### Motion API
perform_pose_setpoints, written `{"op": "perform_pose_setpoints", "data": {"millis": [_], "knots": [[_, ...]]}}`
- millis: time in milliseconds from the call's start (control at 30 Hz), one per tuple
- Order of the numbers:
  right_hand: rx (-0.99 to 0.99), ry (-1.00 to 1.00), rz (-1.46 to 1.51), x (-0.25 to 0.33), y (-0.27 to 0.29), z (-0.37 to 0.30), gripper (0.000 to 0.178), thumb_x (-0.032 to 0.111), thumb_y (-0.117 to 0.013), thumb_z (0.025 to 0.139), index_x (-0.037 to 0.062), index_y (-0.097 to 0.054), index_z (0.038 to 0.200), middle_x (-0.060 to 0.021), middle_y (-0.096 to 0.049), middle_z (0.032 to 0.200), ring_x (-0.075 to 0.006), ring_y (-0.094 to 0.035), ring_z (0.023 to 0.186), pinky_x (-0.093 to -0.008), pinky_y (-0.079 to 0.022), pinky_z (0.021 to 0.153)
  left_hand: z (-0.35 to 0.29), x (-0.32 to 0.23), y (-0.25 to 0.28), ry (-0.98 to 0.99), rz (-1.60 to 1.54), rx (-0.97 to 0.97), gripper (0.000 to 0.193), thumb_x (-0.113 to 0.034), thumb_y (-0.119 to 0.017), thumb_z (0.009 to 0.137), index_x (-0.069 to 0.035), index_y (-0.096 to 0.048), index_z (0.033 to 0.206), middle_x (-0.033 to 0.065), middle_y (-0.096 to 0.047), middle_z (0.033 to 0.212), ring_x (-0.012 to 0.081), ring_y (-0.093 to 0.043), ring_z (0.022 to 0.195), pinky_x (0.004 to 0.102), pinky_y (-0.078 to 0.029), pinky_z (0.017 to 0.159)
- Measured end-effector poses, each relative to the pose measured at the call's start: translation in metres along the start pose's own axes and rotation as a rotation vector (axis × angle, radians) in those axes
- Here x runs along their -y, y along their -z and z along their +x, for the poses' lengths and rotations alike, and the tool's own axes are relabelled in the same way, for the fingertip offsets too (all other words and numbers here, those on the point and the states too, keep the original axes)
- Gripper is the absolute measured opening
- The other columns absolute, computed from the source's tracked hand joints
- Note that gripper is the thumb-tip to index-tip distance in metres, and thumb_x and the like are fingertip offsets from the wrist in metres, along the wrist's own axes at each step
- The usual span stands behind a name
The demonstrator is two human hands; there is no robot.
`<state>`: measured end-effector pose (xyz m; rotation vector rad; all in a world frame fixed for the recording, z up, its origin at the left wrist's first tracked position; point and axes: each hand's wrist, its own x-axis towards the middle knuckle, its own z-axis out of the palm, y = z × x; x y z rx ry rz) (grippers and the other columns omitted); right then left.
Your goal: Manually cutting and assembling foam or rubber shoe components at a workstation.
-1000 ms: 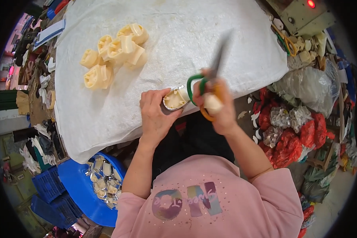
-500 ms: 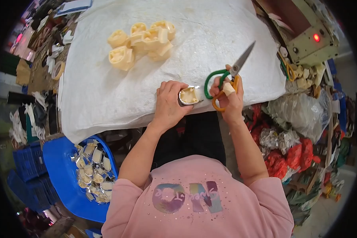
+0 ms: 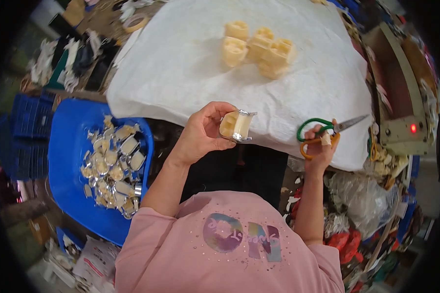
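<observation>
Between the thumb and fingers of my left hand (image 3: 200, 134) is a hollow cream moulded piece with a shiny silver band (image 3: 238, 126), tilted on its side over the front edge of the white cloth. My right hand (image 3: 321, 149) grips a pair of scissors (image 3: 348, 123) by its loops, one green and one orange. The blades point right, away from the piece, and look closed together. A cream wrap covers part of one right finger. Farther back on the cloth sits a cluster of plain cream moulded pieces (image 3: 277, 57), several of them stacked.
White cloth (image 3: 181, 63) covers the table. At the left, a blue tub (image 3: 66, 161) holds many silver-banded cream pieces (image 3: 115, 168). A greenish metal box (image 3: 401, 129) with a red light stands at the right, above clear plastic bags (image 3: 364, 200). Blue crates (image 3: 32, 136) stand far left.
My left hand has lifted the banded piece and turned it onto its side. My right hand has moved right with the scissors, whose blades now point more sideways. The view has shifted toward the tub.
</observation>
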<state>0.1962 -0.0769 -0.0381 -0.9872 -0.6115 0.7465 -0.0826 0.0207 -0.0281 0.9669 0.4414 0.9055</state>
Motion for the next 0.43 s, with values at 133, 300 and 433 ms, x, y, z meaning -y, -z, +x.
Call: {"op": "perform_pose_setpoints", "data": {"millis": [133, 300, 433], "knots": [[0.016, -0.008, -0.106, -0.001, 0.007, 0.002, 0.050, 0.013, -0.053, 0.090, 0.0105, -0.033, 0.136, -0.0100, -0.054, 0.095, -0.0183, -0.052, 0.079, -0.0314, -0.045, 0.071, -0.035, -0.015, 0.044, -0.061, 0.373, -0.335, 0.056, 0.001, -0.078, 0.065, -0.003, -0.054, 0.114, 0.0045, -0.059, 0.107, 0.0143, -0.058, 0.096, 0.0278, -0.048, 0.084], [0.047, 0.022, -0.103, 0.004, 0.014, 0.003, 0.051, 0.014, -0.051, 0.089, 0.0092, -0.032, 0.137, -0.0100, -0.054, 0.095, -0.0183, -0.052, 0.078, -0.0322, -0.045, 0.071, -0.108, -0.009, 0.122, -0.071, 1.250, -1.049, 0.058, -0.008, -0.077, 0.063, -0.007, -0.053, 0.116, 0.0105, -0.055, 0.111, 0.0270, -0.051, 0.107, 0.0351, -0.041, 0.093], [0.063, -0.022, -0.108, 0.002, 0.011, 0.004, 0.051, 0.019, -0.051, 0.092, 0.0110, -0.031, 0.138, -0.0100, -0.054, 0.095, -0.0193, -0.052, 0.081, -0.0344, -0.044, 0.074, -0.148, 0.011, 0.138, 0.273, 1.585, -1.252, 0.090, -0.013, -0.076, 0.067, -0.019, -0.028, 0.142, 0.0104, -0.032, 0.139, 0.0341, -0.031, 0.127, 0.0528, -0.024, 0.105]]}}
